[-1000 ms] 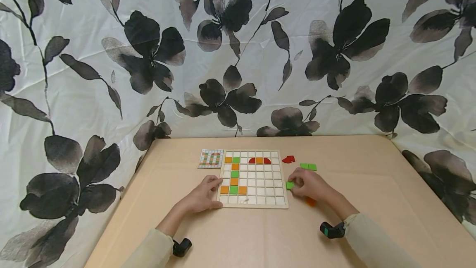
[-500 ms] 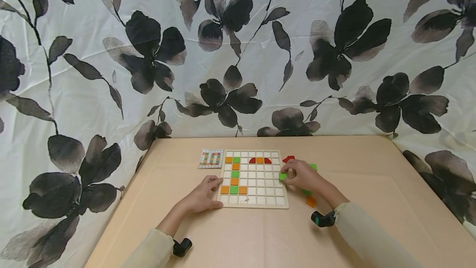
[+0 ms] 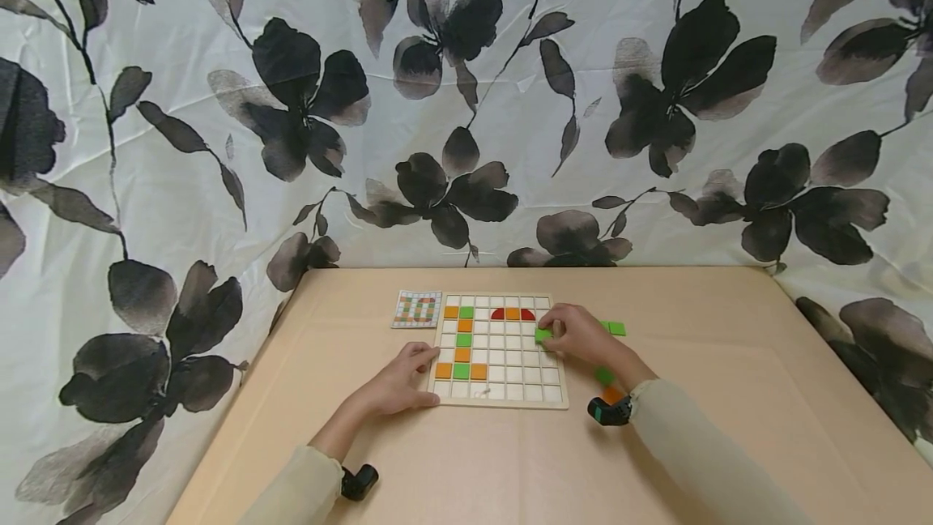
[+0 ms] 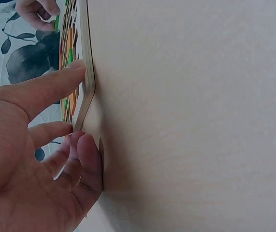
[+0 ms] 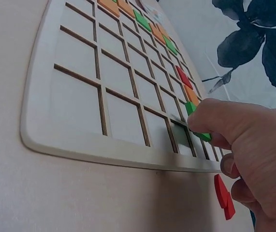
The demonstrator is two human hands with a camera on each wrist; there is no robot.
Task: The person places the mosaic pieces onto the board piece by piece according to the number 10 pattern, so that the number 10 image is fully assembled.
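Note:
A pale wooden grid board (image 3: 502, 406) lies on the table, with orange and green square tiles and red rounded pieces in some cells. At its near left corner my left hand (image 3: 397, 383) holds the edge. In the left wrist view, the thumb (image 4: 63, 79) lies along the board's rim (image 4: 88, 67) and the other fingers are bent by the corner. My right hand (image 3: 579, 337) pinches a green square tile (image 3: 543, 335) over the right-hand columns. In the right wrist view, that green tile (image 5: 204, 136) is tilted above the cells, partly hidden by the thumb and finger.
A small pattern card (image 3: 417, 309) lies left of the board. To the right are green tiles (image 3: 615, 328), another green tile (image 3: 603, 375) and an orange tile (image 3: 612, 394). Red pieces (image 5: 225, 198) lie beside the board. A floral cloth (image 3: 466, 120) hangs behind the table.
My right hand has carried the green tile from the table at the board's right up and left over the grid. My left hand stays at the board's edge.

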